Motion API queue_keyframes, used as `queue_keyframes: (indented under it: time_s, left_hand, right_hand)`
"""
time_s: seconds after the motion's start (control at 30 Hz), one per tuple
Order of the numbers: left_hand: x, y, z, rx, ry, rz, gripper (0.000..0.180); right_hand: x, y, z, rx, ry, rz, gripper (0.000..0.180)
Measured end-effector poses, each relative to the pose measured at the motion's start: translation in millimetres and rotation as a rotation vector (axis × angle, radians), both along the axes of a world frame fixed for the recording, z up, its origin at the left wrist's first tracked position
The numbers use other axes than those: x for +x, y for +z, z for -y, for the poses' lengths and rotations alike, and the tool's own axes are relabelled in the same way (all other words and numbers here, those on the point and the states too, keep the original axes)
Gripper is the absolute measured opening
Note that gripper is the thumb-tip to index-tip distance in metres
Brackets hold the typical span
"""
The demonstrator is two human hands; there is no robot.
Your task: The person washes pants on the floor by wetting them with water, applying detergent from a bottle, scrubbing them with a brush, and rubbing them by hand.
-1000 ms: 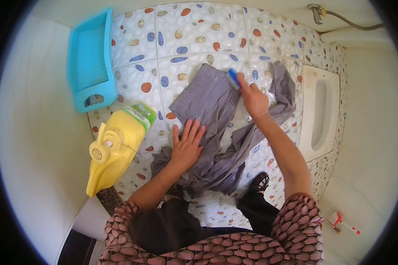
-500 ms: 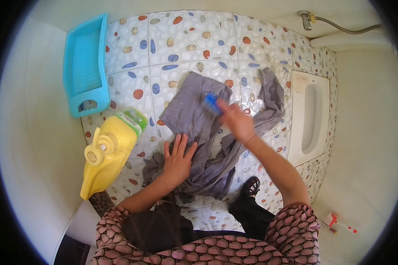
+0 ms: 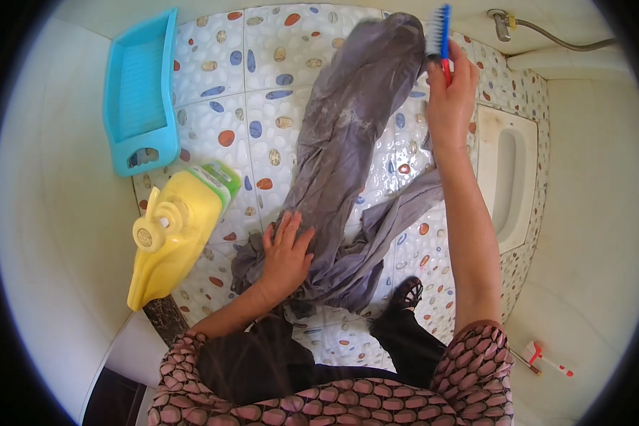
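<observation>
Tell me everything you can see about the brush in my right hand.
The brush has a narrow blue back, pale bristles along its left side and a red section nearer the grip; it looks like plastic. Your right hand grips it around the red part, hiding the rest of any handle. Its blue end points away from you, bristles facing the grey cloth. It sits beside the cloth's far right edge; whether they touch is unclear.
</observation>
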State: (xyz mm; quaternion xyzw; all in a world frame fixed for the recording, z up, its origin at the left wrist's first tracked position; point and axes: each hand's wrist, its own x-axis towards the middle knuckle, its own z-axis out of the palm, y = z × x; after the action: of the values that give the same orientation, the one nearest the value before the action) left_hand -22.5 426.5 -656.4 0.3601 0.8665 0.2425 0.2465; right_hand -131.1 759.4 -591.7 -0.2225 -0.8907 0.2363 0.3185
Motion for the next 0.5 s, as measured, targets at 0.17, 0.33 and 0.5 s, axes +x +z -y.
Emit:
queue_keyframes:
  time_s: [0.17, 0.33, 0.5]
  left_hand:
    - [12, -2, 25, -0.072, -0.069, 0.021, 0.049]
    - [31, -8, 41, -0.081, -0.236, 0.030, 0.050]
    - [29, -13, 46, -0.056, -0.236, -0.070, 0.050]
  right_hand:
    - [100, -46, 110, -0.007, 0.786, 0.517, 0.056]
    - [122, -122, 100, 0.126, 1.007, 0.820, 0.048]
    - [46, -108, 54, -0.017, 0.290, 0.737, 0.039]
